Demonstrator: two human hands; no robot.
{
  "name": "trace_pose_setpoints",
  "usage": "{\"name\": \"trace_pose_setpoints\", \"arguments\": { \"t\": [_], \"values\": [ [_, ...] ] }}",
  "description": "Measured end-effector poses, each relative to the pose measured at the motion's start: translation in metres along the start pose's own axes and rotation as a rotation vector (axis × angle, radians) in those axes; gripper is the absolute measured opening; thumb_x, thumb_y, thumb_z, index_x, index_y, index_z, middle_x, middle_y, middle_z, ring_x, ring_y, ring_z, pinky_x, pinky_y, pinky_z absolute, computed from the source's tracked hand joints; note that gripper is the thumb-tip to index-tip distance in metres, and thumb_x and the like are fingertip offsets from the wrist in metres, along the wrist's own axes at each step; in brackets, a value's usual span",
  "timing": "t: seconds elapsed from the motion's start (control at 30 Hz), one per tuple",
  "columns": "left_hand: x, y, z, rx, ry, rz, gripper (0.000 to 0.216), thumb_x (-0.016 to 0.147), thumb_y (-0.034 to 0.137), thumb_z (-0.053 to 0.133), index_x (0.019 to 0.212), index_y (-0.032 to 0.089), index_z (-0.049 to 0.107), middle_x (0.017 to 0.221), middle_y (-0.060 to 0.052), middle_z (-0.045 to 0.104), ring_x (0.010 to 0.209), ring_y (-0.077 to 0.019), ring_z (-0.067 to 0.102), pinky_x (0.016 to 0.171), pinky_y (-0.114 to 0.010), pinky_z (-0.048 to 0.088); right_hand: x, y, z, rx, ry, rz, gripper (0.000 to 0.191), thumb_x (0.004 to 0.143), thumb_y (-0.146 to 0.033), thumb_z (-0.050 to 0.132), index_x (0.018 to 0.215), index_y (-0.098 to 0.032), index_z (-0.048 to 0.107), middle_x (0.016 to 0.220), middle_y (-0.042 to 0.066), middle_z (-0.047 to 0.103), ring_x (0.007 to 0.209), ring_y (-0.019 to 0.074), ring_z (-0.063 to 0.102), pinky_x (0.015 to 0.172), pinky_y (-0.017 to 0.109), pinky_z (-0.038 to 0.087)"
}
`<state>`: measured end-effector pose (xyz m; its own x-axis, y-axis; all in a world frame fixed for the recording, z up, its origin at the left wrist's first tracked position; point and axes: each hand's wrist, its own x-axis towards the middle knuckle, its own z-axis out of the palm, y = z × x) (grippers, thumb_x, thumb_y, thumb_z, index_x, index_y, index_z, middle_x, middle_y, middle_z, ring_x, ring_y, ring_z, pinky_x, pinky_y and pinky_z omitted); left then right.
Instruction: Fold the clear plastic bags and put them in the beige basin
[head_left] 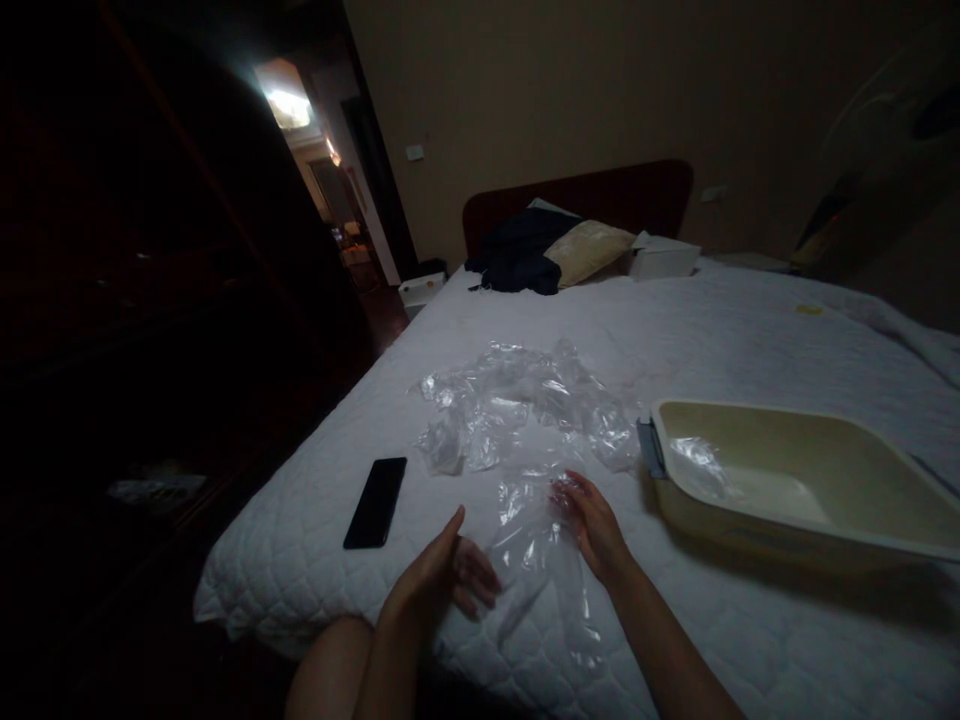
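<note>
A clear plastic bag (534, 560) lies flat on the white quilted bed (750, 330) in front of me. My left hand (442, 575) rests at its left edge, fingers curled on the plastic. My right hand (592, 520) pinches the bag's upper right corner. Just beyond lies a heap of several more crumpled clear bags (517, 410).
A black phone (376, 502) lies to the left near the bed's edge. A cream plastic tub (795, 480) holding one clear bag (701, 465) sits on the right. Dark clothing (517, 255), a pillow (589, 250) and a white box (664, 258) lie by the headboard.
</note>
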<state>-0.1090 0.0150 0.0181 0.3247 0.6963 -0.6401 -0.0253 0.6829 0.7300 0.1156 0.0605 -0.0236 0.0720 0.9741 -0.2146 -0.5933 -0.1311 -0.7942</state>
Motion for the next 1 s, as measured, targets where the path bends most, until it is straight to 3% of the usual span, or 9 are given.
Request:
{"name": "trace_pose_setpoints", "arguments": {
  "t": [0.17, 0.27, 0.37, 0.5, 0.6, 0.73, 0.9, 1.0],
  "values": [
    [-0.006, -0.008, -0.001, 0.102, 0.105, -0.046, 0.069, 0.063, 0.077, 0.031, 0.058, 0.012, 0.054, 0.054, -0.007, 0.059, 0.039, -0.0164, 0.054, 0.033, -0.024, 0.036, -0.005, -0.006, -0.006, -0.365, -0.018, -0.063, 0.046, 0.068, -0.042, 0.062, 0.108, -0.024, 0.050, 0.090, 0.002, 0.063, 0.068, 0.0162, 0.062, 0.057, 0.027, 0.047],
    [-0.008, -0.011, 0.002, 0.187, 0.074, 0.057, 0.057, 0.066, 0.068, 0.044, 0.064, 0.012, 0.056, 0.052, -0.004, 0.057, 0.038, -0.0134, 0.052, 0.035, -0.022, 0.035, -0.004, -0.009, -0.012, -0.442, -0.027, -0.143, 0.052, 0.068, -0.043, 0.062, 0.114, -0.025, 0.045, 0.098, 0.004, 0.060, 0.074, 0.0176, 0.062, 0.065, 0.030, 0.048],
    [-0.007, -0.011, 0.007, 0.240, -0.003, 0.126, 0.045, 0.067, 0.056, 0.054, 0.068, 0.012, 0.057, 0.052, -0.003, 0.058, 0.039, -0.0118, 0.052, 0.037, -0.021, 0.036, -0.005, -0.011, -0.017, -0.494, 0.033, -0.219, 0.053, 0.070, -0.044, 0.058, 0.117, -0.025, 0.042, 0.111, 0.008, 0.054, 0.092, 0.0213, 0.058, 0.075, 0.035, 0.046],
    [0.000, -0.014, 0.009, 0.214, -0.031, 0.159, 0.030, 0.065, 0.042, 0.061, 0.070, 0.013, 0.055, 0.052, -0.002, 0.058, 0.039, -0.0113, 0.052, 0.037, -0.020, 0.037, -0.022, -0.014, -0.025, -0.664, 0.105, -0.439, 0.047, 0.072, -0.040, 0.057, 0.115, -0.024, 0.045, 0.121, 0.010, 0.046, 0.109, 0.0232, 0.046, 0.087, 0.038, 0.041],
    [0.005, -0.017, 0.009, 0.155, -0.009, 0.180, 0.027, 0.068, 0.039, 0.057, 0.075, 0.014, 0.054, 0.056, -0.004, 0.060, 0.039, -0.0125, 0.053, 0.036, -0.021, 0.037, -0.041, -0.015, -0.032, -0.833, 0.081, -0.556, 0.037, 0.075, -0.035, 0.055, 0.110, -0.024, 0.049, 0.113, 0.008, 0.049, 0.101, 0.0216, 0.050, 0.087, 0.038, 0.041],
    [0.007, -0.017, 0.012, 0.141, 0.027, 0.170, 0.025, 0.069, 0.039, 0.055, 0.075, 0.015, 0.051, 0.055, -0.002, 0.057, 0.037, -0.0116, 0.051, 0.037, -0.022, 0.039, -0.052, -0.014, -0.038, -0.925, 0.015, -0.554, 0.021, 0.077, -0.032, 0.053, 0.095, -0.022, 0.055, 0.096, 0.006, 0.054, 0.084, 0.0193, 0.055, 0.078, 0.035, 0.045],
    [0.010, -0.015, 0.014, 0.127, 0.021, 0.180, 0.033, 0.069, 0.047, 0.054, 0.078, 0.016, 0.048, 0.061, -0.003, 0.059, 0.040, -0.0117, 0.053, 0.039, -0.022, 0.040, -0.053, -0.012, -0.035, -0.900, 0.021, -0.553, 0.019, 0.075, -0.033, 0.056, 0.091, -0.022, 0.056, 0.091, 0.005, 0.055, 0.080, 0.0194, 0.055, 0.076, 0.035, 0.047],
    [0.014, -0.019, 0.013, 0.115, 0.031, 0.216, 0.033, 0.065, 0.042, 0.062, 0.079, 0.016, 0.046, 0.056, -0.001, 0.057, 0.041, -0.0118, 0.053, 0.041, -0.022, 0.040, -0.057, -0.011, -0.034, -0.861, 0.008, -0.543, 0.022, 0.072, -0.035, 0.059, 0.090, -0.023, 0.058, 0.092, 0.005, 0.056, 0.082, 0.0202, 0.056, 0.077, 0.036, 0.047]
  ]
}}
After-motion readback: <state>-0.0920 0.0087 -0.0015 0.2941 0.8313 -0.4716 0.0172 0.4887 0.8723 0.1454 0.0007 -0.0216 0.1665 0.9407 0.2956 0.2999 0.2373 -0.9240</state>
